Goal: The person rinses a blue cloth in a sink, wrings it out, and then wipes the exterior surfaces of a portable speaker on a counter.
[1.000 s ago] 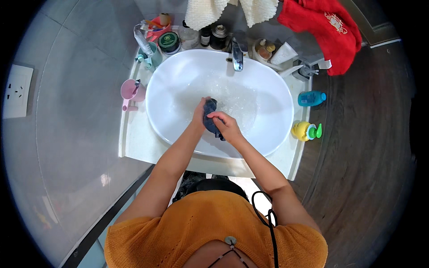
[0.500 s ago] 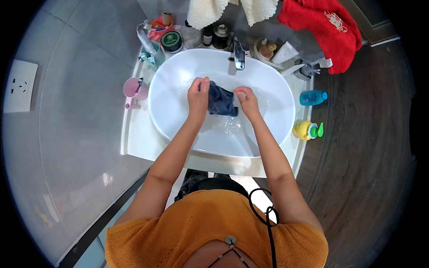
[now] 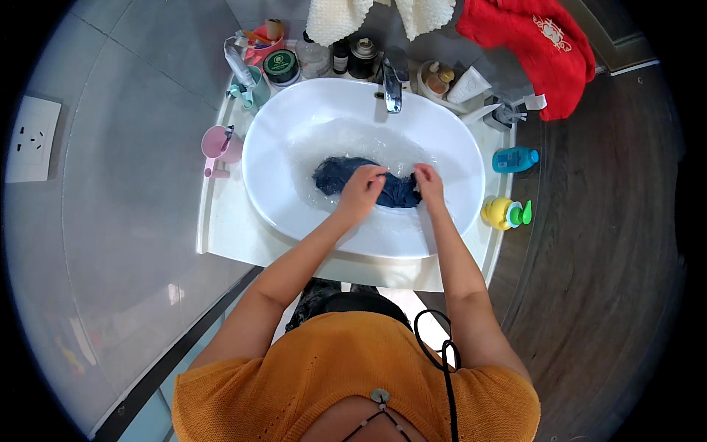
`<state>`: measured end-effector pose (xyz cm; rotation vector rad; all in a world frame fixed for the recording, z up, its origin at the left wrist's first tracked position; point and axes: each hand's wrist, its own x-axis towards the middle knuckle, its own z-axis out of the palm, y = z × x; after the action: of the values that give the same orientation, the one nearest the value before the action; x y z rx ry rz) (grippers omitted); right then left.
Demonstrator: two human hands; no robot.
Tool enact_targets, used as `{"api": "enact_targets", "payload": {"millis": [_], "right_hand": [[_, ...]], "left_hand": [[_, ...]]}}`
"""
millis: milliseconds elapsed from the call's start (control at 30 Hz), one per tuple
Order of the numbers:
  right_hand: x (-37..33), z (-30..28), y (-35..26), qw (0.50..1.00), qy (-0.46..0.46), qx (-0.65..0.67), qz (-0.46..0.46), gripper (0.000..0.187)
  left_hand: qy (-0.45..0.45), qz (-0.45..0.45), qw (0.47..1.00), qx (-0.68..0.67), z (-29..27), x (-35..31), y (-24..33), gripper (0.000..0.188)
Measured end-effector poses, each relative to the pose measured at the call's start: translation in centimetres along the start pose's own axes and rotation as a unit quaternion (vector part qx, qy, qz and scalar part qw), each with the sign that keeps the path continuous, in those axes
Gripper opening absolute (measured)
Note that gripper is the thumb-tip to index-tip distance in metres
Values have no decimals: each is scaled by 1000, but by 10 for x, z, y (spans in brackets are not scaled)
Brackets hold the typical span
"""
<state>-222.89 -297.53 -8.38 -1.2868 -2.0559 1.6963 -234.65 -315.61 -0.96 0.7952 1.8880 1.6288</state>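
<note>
**Dark blue cloth held in water, white basin**

A dark blue cloth point(image 3: 346, 179) is seen lying in the water at the middle of the white basin point(image 3: 294, 110), spread toward the basin's left half, with one end bunched between the two hands. The left hand point(image 3: 361, 193) is closed on the cloth near the basin's centre, fingers curled over the fabric. The right hand point(image 3: 428, 184) is pinched on the cloth's other end, just right of the basin's centre; both hands are in contact with the cloth and are set close together. The water around the cloth is rippled.

At the basin's back rim, a metal tap point(image 3: 392, 85) is mounted over the bowl. Left of the basin, a pink cup point(image 3: 219, 146) is placed on the counter, and a teal cup point(image 3: 254, 87) stands at the basin's back left beside a round green-lidded jar point(image 3: 280, 65). Right of the basin, a blue bottle point(image 3: 514, 158) is laid on its side, and a yellow bottle with a green cap point(image 3: 503, 213) lies nearer the front. Behind the basin, cream towels point(image 3: 335, 16) and a red cloth point(image 3: 537, 46) are hung.
</note>
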Motion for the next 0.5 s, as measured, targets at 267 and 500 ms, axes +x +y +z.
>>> {"api": "enact_targets", "payload": {"millis": [267, 500], "right_hand": [[-51, 49, -38, 836, -115, -468, -261, 52], [-43, 101, -48, 987, -58, -138, -67, 53]], "left_hand": [[238, -152, 955, -87, -53, 10, -74, 23], [68, -389, 797, -458, -50, 9, -64, 40]]}}
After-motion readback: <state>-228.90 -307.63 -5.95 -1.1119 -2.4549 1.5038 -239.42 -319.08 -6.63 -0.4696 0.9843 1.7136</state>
